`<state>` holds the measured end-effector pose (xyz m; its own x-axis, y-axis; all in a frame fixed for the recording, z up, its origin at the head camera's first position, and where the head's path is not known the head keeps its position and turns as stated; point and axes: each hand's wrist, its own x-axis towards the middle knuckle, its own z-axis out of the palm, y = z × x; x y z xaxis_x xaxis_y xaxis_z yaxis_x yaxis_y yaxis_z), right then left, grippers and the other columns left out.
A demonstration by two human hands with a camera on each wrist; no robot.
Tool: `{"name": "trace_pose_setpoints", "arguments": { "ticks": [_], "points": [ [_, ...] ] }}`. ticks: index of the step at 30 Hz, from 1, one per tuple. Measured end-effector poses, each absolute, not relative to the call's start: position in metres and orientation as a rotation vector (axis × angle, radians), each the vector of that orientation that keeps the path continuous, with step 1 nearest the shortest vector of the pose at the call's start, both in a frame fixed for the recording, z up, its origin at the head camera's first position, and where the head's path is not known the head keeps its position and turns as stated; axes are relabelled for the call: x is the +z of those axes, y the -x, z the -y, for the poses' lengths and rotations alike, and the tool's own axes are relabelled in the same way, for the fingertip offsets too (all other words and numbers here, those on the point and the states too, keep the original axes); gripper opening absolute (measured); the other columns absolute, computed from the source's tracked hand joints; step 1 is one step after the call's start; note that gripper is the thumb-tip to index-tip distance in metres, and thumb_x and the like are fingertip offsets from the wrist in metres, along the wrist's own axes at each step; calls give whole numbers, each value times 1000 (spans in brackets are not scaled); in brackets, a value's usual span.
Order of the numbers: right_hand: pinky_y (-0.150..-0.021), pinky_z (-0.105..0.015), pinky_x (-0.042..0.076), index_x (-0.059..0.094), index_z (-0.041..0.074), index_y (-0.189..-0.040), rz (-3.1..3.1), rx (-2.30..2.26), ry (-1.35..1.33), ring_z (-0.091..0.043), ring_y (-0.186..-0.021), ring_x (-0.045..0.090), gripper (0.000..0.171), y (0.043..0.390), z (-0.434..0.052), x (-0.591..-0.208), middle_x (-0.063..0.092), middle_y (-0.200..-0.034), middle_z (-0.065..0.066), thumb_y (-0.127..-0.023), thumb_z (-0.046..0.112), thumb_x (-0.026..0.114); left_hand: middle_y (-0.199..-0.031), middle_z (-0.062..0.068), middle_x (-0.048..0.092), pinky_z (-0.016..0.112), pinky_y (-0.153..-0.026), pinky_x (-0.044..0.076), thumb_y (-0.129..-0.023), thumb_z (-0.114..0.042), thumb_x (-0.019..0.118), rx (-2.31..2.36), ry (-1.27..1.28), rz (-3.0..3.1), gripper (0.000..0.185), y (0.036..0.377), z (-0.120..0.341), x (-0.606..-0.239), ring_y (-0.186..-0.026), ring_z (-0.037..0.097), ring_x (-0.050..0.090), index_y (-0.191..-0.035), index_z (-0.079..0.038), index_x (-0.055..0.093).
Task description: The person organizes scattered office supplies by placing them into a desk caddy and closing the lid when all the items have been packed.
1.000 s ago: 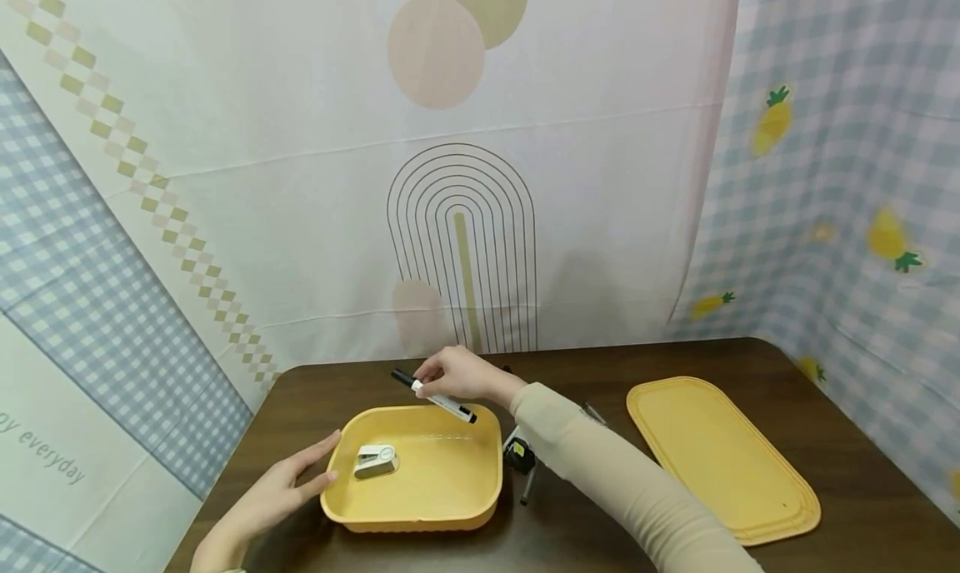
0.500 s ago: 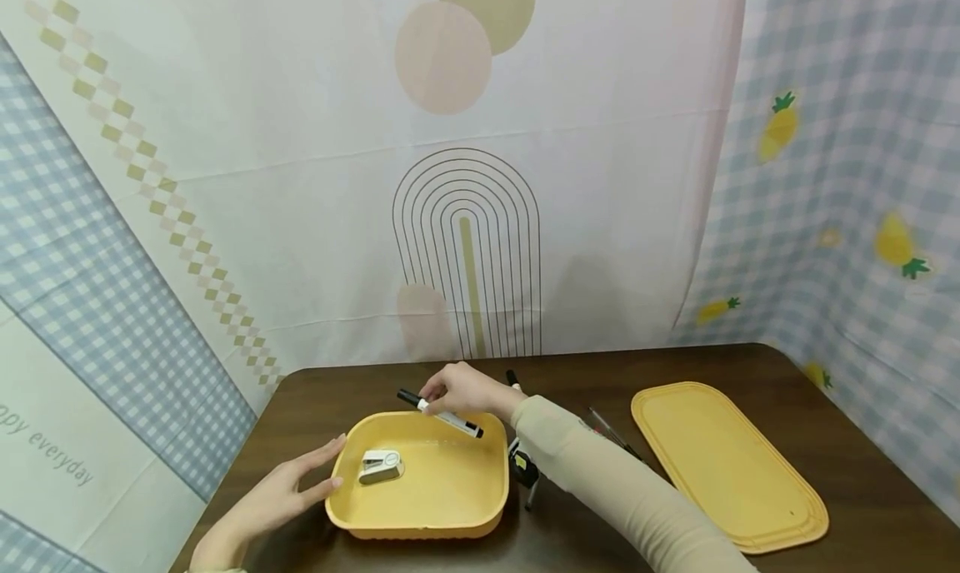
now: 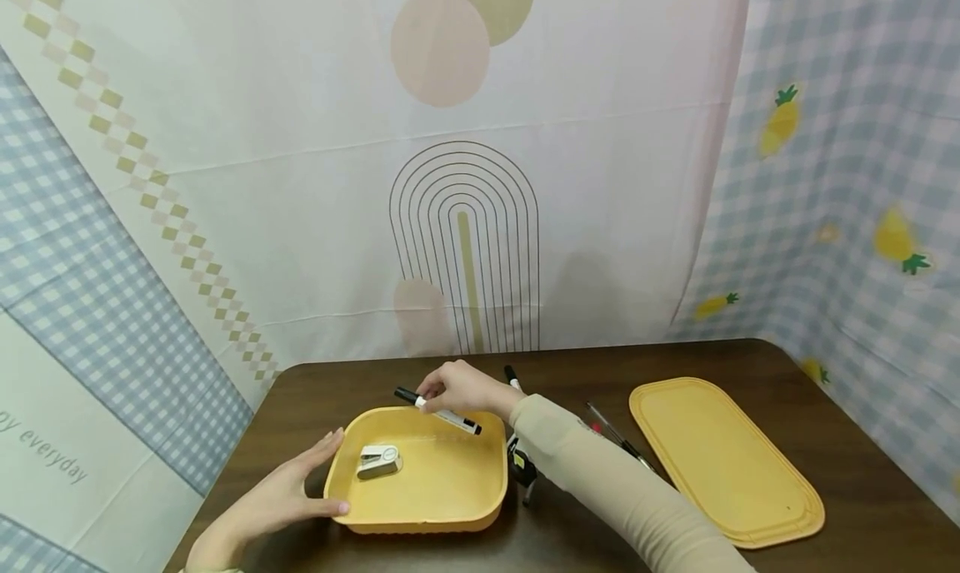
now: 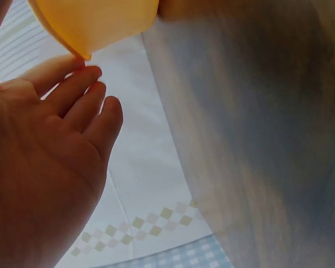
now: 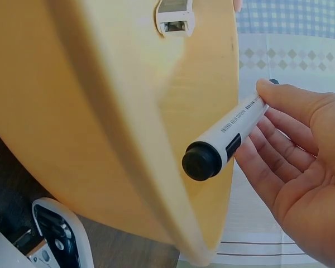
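Note:
A yellow tub [image 3: 442,506] stands on the dark table [image 3: 750,361], with a small white stapler [image 3: 377,460] [image 5: 175,15] lying inside at the left. My right hand [image 3: 459,386] [image 5: 290,162] pinches a black-and-white marker [image 3: 438,411] [image 5: 226,137] over the tub's far rim [image 5: 173,184]. My left hand [image 3: 296,494] [image 4: 39,162] lies with straight fingers against the tub's left wall [image 4: 95,22].
A yellow lid [image 3: 723,460] lies flat on the table to the right. Pens [image 3: 615,433], another marker [image 3: 512,376] and a small black-and-white tape measure [image 3: 521,465] [image 5: 56,231] lie just right of the tub. Fabric backdrops close in the back and sides.
My right hand has lowered the marker towards the tub's far rim. My left hand has moved in from beside the tub and now touches its left wall.

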<state>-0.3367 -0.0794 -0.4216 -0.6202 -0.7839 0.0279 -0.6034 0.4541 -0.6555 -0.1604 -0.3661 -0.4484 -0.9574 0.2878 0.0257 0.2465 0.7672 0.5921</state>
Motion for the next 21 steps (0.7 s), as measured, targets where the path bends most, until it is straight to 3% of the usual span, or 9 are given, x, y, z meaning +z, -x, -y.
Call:
{"name": "trace_pose_setpoints", "arguments": {
  "ticks": [4, 7, 9, 11, 15, 18, 21],
  "points": [
    [-75, -19, 52, 75, 10, -118, -2427, -924, 1196, -1, -84, 62, 29, 337, 78, -421, 70, -94, 11, -92, 24, 76, -161, 23, 26, 65, -106, 34, -77, -42, 86, 962, -505, -2922, 106, 160, 359, -449, -144, 48, 28, -156, 3, 31],
    [-76, -19, 51, 75, 11, -118, -2429, -918, 1201, 0, -84, 62, 29, 337, 77, -422, 70, -94, 12, -93, 25, 76, -162, 22, 24, 42, -113, 32, -76, -40, 88, 972, -552, -2936, 108, 161, 354, -451, -145, 47, 25, -156, 2, 30],
    [-76, -19, 51, 75, 11, -118, -2437, -904, 1208, 0, -85, 61, 29, 337, 75, -422, 70, -94, 12, -93, 25, 75, -164, 19, 21, 24, -113, 24, -75, -40, 88, 984, -566, -2926, 109, 163, 352, -454, -146, 46, 21, -156, 3, 29],
    [-77, -19, 51, 75, 11, -118, -2438, -884, 1221, 0, -86, 61, 28, 336, 74, -422, 70, -95, 12, -94, 25, 75, -165, 18, 18, 14, -108, 15, -75, -39, 89, 1003, -560, -2911, 110, 165, 350, -457, -148, 45, 16, -157, 3, 28],
    [-78, -18, 51, 75, 12, -119, -2447, -802, 1267, 0, -88, 62, 28, 333, 73, -423, 71, -98, 10, -94, 24, 74, -165, 21, 16, 21, -111, 16, -75, -40, 88, 986, -572, -2918, 112, 167, 347, -462, -150, 40, 12, -158, 3, 25],
    [-78, -17, 50, 75, 12, -120, -2453, -751, 1301, 1, -88, 62, 29, 331, 77, -425, 72, -99, 10, -94, 25, 74, -164, 25, 17, 18, -111, 14, -76, -40, 88, 983, -580, -2933, 113, 166, 347, -464, -152, 23, 7, -158, 2, 22],
    [-78, -16, 50, 74, 11, -121, -2447, -751, 1321, 2, -88, 62, 30, 328, 83, -426, 72, -100, 10, -95, 25, 73, -163, 26, 16, 7, -103, 7, -76, -38, 88, 1002, -566, -2932, 114, 164, 350, -463, -146, -2, -1, -159, 2, 21]
  ]
}}
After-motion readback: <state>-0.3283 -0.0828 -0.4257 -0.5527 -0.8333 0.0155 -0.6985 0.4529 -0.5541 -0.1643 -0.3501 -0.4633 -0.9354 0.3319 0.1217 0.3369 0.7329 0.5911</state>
